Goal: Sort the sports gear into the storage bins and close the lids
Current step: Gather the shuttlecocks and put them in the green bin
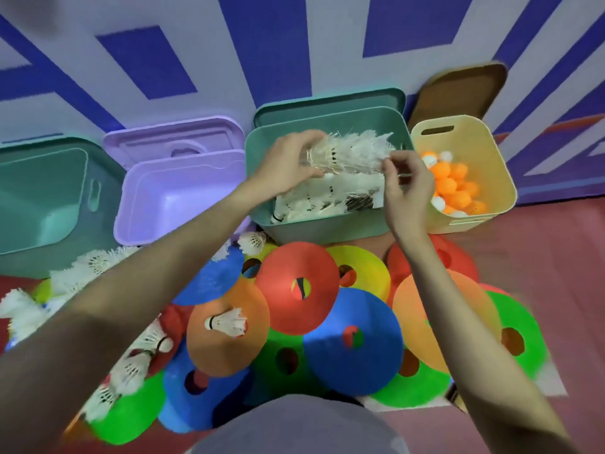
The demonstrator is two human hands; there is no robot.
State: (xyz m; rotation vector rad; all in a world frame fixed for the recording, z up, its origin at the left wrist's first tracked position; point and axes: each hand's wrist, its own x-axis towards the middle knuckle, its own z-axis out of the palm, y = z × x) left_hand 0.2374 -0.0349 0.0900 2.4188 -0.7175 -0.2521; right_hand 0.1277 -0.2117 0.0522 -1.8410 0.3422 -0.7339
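Both hands work over the middle green bin, which stands on the floor against the far wall. The left hand grips a nested row of white shuttlecocks by its near end, fingers curled round the feathers; the right hand pinches the row's right end between thumb and fingertips. More shuttlecocks already lie in the bin beneath.

Shuttlecocks should be very light, and the feather skirts look brittle, so a loose hold round the stack or at the cork tips seems safest; squeezing could crush the feathers. The flat cones heaped on the near floor look like bendy plastic that stacks readily and can be lifted by the rim or centre hole.

Four bins stand in a row: a green bin far left, a purple bin, the middle green one, and a yellow bin holding orange and white balls, too many to count. All the lids are off, three propped behind. Loose shuttlecocks number roughly ten; cones, about fifteen showing.
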